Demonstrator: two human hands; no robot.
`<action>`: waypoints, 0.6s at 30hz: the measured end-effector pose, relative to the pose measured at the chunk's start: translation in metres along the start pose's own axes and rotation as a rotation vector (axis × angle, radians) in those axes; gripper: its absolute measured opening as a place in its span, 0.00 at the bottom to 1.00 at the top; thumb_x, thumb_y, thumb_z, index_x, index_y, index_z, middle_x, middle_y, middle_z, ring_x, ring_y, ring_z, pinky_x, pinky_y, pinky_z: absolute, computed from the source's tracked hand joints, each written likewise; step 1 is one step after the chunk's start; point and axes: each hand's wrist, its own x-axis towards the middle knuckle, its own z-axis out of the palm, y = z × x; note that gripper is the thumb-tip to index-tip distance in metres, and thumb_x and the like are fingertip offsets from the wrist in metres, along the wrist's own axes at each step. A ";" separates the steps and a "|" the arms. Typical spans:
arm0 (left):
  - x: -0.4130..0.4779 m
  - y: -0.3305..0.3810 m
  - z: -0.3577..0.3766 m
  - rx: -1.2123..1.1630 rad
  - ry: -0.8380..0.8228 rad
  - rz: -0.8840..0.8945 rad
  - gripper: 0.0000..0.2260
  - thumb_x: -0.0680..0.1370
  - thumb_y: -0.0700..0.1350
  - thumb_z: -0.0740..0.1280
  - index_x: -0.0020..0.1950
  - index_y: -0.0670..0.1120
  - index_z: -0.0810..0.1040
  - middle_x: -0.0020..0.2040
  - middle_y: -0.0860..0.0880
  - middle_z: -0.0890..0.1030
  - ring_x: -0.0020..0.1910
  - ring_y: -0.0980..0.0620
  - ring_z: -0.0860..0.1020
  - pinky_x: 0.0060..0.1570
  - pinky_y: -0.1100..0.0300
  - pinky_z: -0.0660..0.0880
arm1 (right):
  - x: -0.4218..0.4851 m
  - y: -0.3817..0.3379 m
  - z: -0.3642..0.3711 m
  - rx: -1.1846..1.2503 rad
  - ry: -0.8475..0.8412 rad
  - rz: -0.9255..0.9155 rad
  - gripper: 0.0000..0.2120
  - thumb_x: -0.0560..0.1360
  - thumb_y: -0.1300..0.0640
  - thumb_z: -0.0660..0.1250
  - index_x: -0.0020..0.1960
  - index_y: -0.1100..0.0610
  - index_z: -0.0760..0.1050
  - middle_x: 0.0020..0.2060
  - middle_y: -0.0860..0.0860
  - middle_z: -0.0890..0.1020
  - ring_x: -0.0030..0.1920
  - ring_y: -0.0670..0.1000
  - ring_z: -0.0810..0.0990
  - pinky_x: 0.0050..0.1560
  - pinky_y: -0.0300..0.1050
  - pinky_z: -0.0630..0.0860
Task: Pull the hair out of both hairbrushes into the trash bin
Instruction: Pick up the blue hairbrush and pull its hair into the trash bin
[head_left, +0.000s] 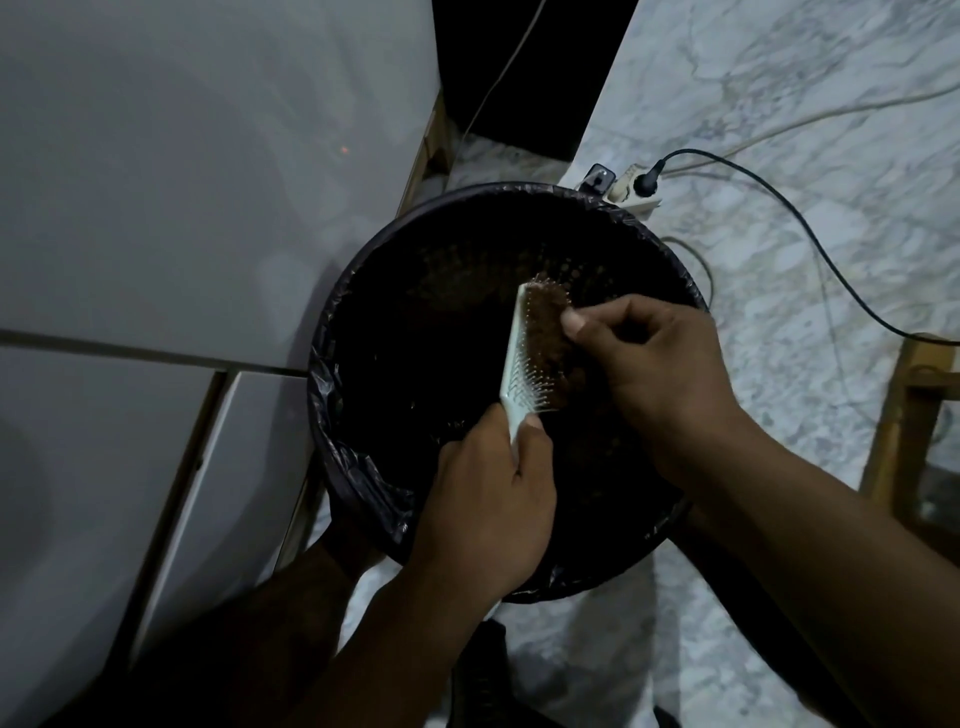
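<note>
Tugging too hard could flick the hair (545, 332) past the trash bin (332, 374) onto the floor, so keep it over the opening. Your left hand (488, 499) is wrapped tight around the hairbrush (514, 358) handle; your right hand (654, 364) pinches narrowly at the brown clump among the bristles.

1. You have one head view only, looking steeply down from above, close over the trash bin (332, 395).
2. Your forearms enter from the bottom edge, reaching forward over it.
</note>
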 end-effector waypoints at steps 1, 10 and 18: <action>0.001 0.001 -0.001 -0.003 0.000 0.002 0.13 0.84 0.53 0.56 0.49 0.48 0.76 0.40 0.50 0.80 0.40 0.52 0.79 0.35 0.62 0.69 | 0.002 0.002 -0.001 0.053 0.032 0.030 0.06 0.75 0.57 0.74 0.42 0.58 0.82 0.38 0.55 0.87 0.40 0.52 0.86 0.50 0.53 0.84; 0.002 0.000 -0.003 0.049 0.017 -0.003 0.14 0.84 0.52 0.56 0.41 0.50 0.70 0.35 0.50 0.75 0.34 0.52 0.75 0.30 0.62 0.64 | 0.003 0.000 -0.001 0.212 -0.070 0.149 0.13 0.75 0.48 0.73 0.53 0.56 0.81 0.45 0.52 0.87 0.43 0.52 0.87 0.40 0.45 0.81; 0.004 0.005 -0.008 0.064 0.042 0.006 0.14 0.84 0.52 0.56 0.40 0.51 0.69 0.33 0.53 0.73 0.32 0.54 0.74 0.32 0.58 0.64 | 0.004 -0.004 0.002 0.419 -0.051 0.323 0.10 0.80 0.59 0.66 0.41 0.59 0.79 0.33 0.53 0.85 0.34 0.50 0.84 0.37 0.47 0.83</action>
